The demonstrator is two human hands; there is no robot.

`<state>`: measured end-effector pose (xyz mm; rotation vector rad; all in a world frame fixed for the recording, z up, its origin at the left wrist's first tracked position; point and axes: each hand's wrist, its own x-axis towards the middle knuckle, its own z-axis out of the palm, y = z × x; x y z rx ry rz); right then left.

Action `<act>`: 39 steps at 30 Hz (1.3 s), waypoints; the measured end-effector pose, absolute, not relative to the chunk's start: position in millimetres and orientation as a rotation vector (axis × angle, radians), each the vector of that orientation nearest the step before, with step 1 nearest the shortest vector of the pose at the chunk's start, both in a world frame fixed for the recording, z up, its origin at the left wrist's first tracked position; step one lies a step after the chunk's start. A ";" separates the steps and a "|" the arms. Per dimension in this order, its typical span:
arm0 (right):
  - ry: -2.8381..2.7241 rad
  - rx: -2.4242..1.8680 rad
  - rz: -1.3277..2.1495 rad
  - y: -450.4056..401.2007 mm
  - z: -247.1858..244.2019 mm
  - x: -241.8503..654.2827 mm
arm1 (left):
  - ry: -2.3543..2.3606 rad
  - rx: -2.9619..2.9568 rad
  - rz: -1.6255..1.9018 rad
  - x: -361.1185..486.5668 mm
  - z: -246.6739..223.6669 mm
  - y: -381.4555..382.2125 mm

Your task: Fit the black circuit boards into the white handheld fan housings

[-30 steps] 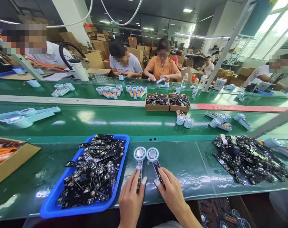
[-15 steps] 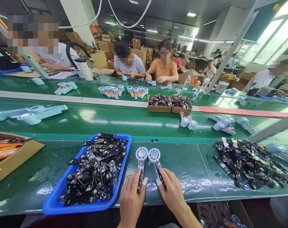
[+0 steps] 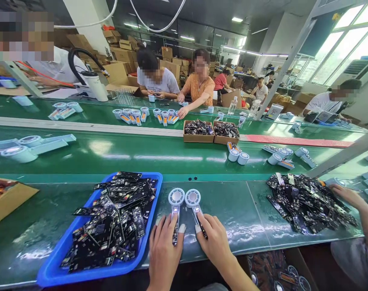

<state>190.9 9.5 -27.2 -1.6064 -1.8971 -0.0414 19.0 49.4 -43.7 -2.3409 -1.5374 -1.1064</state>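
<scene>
Two light-blue handheld fan housings lie side by side on the green bench, round heads away from me, dark circuit boards in their handles. My left hand (image 3: 165, 246) grips the handle of the left fan (image 3: 176, 202), fingers over its left side and the thumb to its right. My right hand (image 3: 213, 238) is closed round the handle of the right fan (image 3: 193, 200), its thumb on the left. White covers show on both thumbs. Left of my hands, a blue tray (image 3: 156, 206) is heaped with loose circuit boards (image 3: 117, 214).
A pile of circuit boards (image 3: 305, 202) lies at the right, with a co-worker's hand (image 3: 347, 194) beside it. Two cardboard boxes of boards (image 3: 199, 137) stand across the bench. Further fans (image 3: 35, 145) lie at the left. A cardboard box (image 3: 14, 198) sits at the left edge.
The view has shifted slightly. Both my hands stay on the fan handles. A co-worker's arm has come in at the right, and the person in orange now reaches toward the fans across the bench.
</scene>
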 end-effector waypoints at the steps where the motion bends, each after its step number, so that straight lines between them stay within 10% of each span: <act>1: -1.896 -1.618 -0.036 9.1 -25.6 190.5 | -1.526 -2.345 -1.109 18.9 -43.7 49.2; 39: -1.859 -1.634 -0.089 8.5 -30.7 188.5 | -1.612 -2.386 -1.183 15.9 -53.9 49.0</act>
